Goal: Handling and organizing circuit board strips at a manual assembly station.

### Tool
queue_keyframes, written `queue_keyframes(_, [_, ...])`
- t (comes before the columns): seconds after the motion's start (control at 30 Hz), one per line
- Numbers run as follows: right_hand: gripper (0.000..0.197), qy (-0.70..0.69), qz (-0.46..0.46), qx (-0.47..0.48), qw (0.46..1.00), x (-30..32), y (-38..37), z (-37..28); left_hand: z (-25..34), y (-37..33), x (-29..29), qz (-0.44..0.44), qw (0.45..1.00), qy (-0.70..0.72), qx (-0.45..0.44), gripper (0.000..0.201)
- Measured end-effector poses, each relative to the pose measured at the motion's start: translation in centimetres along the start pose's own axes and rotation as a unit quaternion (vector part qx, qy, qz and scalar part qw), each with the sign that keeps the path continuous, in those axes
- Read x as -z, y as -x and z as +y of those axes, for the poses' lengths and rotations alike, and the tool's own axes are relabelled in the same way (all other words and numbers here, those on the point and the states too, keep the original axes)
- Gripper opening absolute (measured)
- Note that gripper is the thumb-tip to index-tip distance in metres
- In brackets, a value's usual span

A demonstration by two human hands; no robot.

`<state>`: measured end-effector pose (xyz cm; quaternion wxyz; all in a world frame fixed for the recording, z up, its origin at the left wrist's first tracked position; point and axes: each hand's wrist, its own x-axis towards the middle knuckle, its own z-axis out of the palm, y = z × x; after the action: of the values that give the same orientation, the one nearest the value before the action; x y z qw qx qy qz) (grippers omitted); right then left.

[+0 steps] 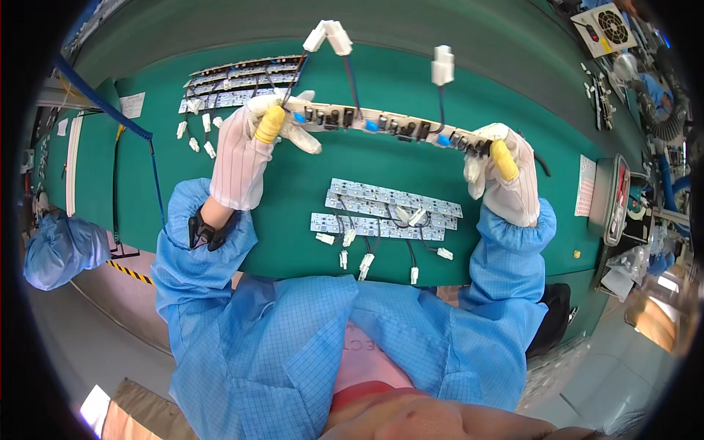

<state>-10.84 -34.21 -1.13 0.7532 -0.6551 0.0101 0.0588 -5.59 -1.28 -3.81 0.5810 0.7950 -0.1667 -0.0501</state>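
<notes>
Between my two gloved hands a long, narrow circuit board [381,122] is held up above the green mat, with black and blue components along it. My left hand [257,143] pinches its left end, the thumb in a yellow finger cot. At the other end my right hand [506,165] grips it the same way. Wires with white plug connectors [443,66] stick up from the board. Below it, nearer to me, lies a group of similar circuit boards [389,213] with their wired connectors spread toward me. A second stack of boards [242,84] sits beyond my left hand.
A green mat [293,220] covers the workbench. At the right edge stand a metal tray [616,202] and a printed sheet [585,185]. A blue coiled cord [103,103] hangs at the left. Another person's blue sleeve [66,246] shows at the far left. A fan unit [605,29] is at the far right.
</notes>
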Motion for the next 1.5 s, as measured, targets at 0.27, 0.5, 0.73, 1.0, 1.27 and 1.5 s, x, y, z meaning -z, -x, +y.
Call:
queue_keyframes(0.27, [0.037,0.034,-0.089,-0.019,0.995,-0.2,0.3,-1.6,0.3,-0.6,-0.5,0.071,0.995,-0.07,-0.009,0.035])
queue_keyframes(0.5, [0.05,-0.065,-0.161,-0.037,0.984,1.5,-0.2,0.1,0.3,-0.3,-1.4,0.035,0.999,0.025,0.024,0.072])
queue_keyframes(0.73, [0.043,-0.154,-0.077,-0.1,0.98,1.3,0.4,0.6,-0.7,0.7,-1.0,0.015,0.999,0.034,-0.019,0.084])
queue_keyframes(1.0, [0.032,-0.007,-0.01,-0.042,0.999,-1.0,-0.2,-1.6,1.4,0.1,-1.0,-0.062,0.918,0.388,-0.044,0.045])
queue_keyframes(1.27, [0.064,-0.041,-0.118,0.055,0.991,-1.0,-0.5,-0.5,2.4,-2.1,4.0,0.155,0.981,-0.035,-0.11,0.019])
queue_keyframes(1.5, [0.05,-0.032,-0.142,0.056,0.988,0.3,-0.1,-0.8,-7.0,-7.5,14.0,0.136,0.961,-0.238,0.035,0.019])
